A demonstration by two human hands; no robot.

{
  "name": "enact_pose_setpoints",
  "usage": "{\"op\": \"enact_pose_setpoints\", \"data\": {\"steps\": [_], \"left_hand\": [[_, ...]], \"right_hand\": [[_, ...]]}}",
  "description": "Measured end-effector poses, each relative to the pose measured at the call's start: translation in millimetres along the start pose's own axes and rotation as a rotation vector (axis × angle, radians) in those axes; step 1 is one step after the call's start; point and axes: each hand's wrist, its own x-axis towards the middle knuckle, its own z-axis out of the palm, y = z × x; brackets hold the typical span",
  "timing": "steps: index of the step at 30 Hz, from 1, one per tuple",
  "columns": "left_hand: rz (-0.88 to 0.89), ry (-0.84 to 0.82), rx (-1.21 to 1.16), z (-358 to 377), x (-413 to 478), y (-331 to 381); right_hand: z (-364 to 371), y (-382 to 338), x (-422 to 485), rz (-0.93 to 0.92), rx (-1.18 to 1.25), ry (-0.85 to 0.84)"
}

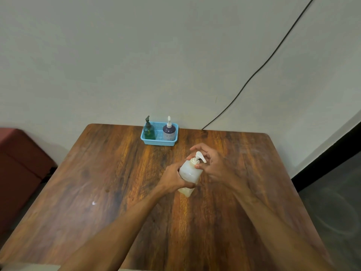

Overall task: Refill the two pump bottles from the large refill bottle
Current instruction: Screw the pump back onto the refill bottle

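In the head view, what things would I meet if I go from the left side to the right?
A dark red seat, green pump bottle, purple pump bottle (these two stand in the blue basket), white pump bottle.

Both bare forearms reach forward and converge on one grip point. The left hand [172, 178] wraps the body of the white bottle [188, 171] from the left, fingers curled round its lower half, the thumb crossing the near side just below the grip's middle. The right hand [214, 165] comes in from the right and sits above that grip, at the pump [199, 158]. Its fingers arch over the far side of the pump and its thumb presses the collar from the near side. The right wrist is bent slightly inward; the left wrist runs straight.
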Motion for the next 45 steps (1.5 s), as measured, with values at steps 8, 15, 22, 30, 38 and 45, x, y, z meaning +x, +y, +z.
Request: {"op": "enact_pose_setpoints", "data": {"steps": [8, 15, 22, 30, 38, 45], "left_hand": [[-0.01, -0.012, -0.002, 1, -1, 1], [-0.028, -0.012, -0.024, 1, -2, 1], [-0.03, -0.064, -0.03, 0, 0, -1], [-0.046, -0.119, -0.056, -6, 1, -2], [-0.021, -0.053, -0.092, -6, 2, 3], [0.01, -0.023, -0.08, -7, 0, 3]], "right_hand": [[-2, -3, 6, -0.048, -0.159, 0.009], [-5, 3, 4, 0.018, -0.056, -0.052], [-5, -2, 5, 0.036, -0.004, -0.082], [-7, -6, 7, 0.041, 0.001, -0.151], [-6, -4, 11, -0.052, -0.1, -0.009], [4, 10, 9, 0.008, 0.089, 0.128]]}}
